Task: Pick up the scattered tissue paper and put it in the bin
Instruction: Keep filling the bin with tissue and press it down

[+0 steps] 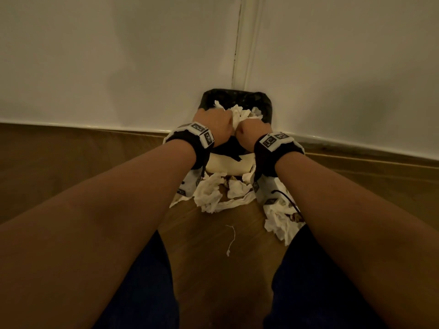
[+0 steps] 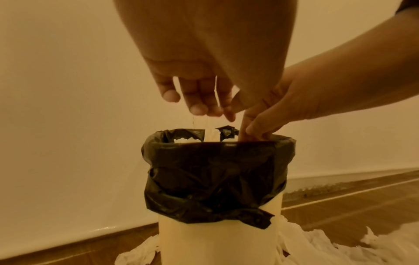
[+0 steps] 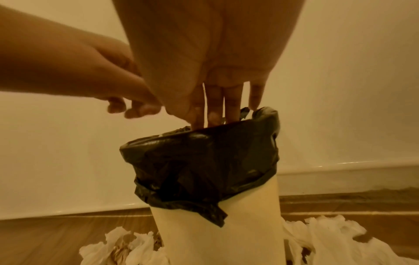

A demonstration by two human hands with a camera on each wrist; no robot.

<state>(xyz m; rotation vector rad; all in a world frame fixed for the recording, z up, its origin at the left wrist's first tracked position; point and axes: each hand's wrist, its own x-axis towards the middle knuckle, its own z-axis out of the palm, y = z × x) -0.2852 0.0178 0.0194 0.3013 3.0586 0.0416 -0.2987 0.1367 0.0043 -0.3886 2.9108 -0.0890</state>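
Note:
A cream bin [image 1: 228,165] with a black liner [image 1: 237,93] stands on the floor against the wall. Crumpled white tissue paper [image 1: 240,115] bulges above its rim. My left hand [image 1: 222,124] is over the bin, its fingertips [image 2: 201,108] bunched on the top of a tissue strip [image 2: 212,132] that hangs into the liner [image 2: 215,170]. My right hand [image 1: 249,129] is beside it, with straight fingers [image 3: 233,105] pointing down inside the liner [image 3: 204,161]. More tissue [image 1: 211,193] lies scattered on the floor at the bin's foot, and another wad [image 1: 280,224] lies to the right.
The bin stands where the white wall [image 1: 118,55] meets the wooden floor [image 1: 213,269]. A thin white thread [image 1: 231,238] lies on the floor between my knees. Tissue surrounds the bin's base on both sides [image 3: 127,249] [image 3: 328,231].

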